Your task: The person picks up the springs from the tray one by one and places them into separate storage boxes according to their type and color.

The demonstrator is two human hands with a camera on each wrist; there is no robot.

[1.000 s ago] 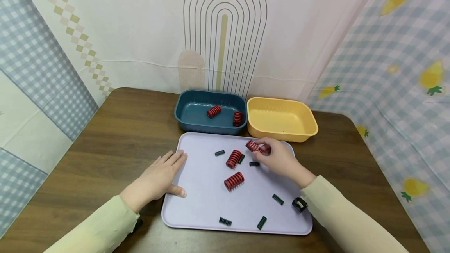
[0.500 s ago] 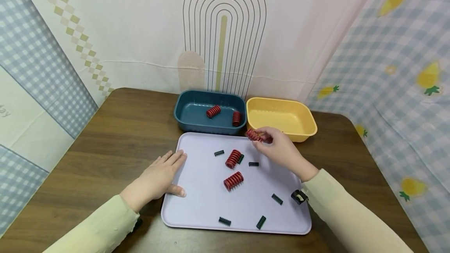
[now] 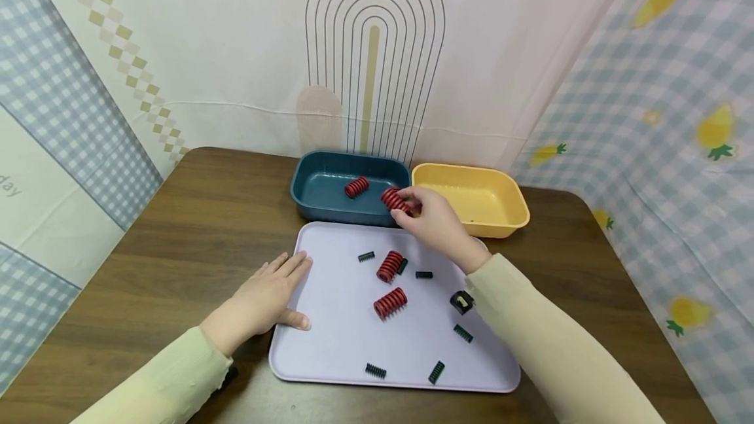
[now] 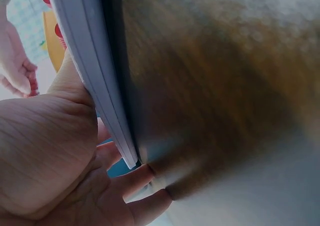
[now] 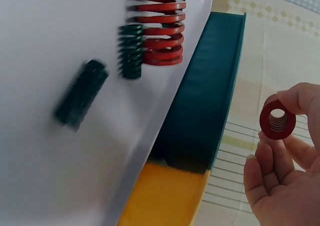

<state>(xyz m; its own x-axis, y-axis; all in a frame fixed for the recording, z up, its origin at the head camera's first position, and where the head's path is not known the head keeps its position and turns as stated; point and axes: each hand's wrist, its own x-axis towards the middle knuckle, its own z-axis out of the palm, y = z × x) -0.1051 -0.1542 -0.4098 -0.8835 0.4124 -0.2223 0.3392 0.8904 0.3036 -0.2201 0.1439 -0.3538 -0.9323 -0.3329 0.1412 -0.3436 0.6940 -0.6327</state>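
Note:
My right hand pinches a red coil spring between thumb and fingers, over the right end of the blue bin. In the right wrist view the held spring shows its round end and hollow middle. Another red spring lies inside that bin. Flat across the left edge of the lilac tray rests my left hand, fingers straight and holding nothing. Two red springs, one farther back and one nearer, lie on the tray among several small dark green springs.
Right of the blue bin stands a yellow bin, both behind the tray on a brown wooden table. Patterned cloth hangs behind and at the sides. A black strap piece sits at the right sleeve.
My right hand has lifted the red spring from the tray's back and carried it left and away, from in front of the yellow bin to above the blue one. My left hand stays put.

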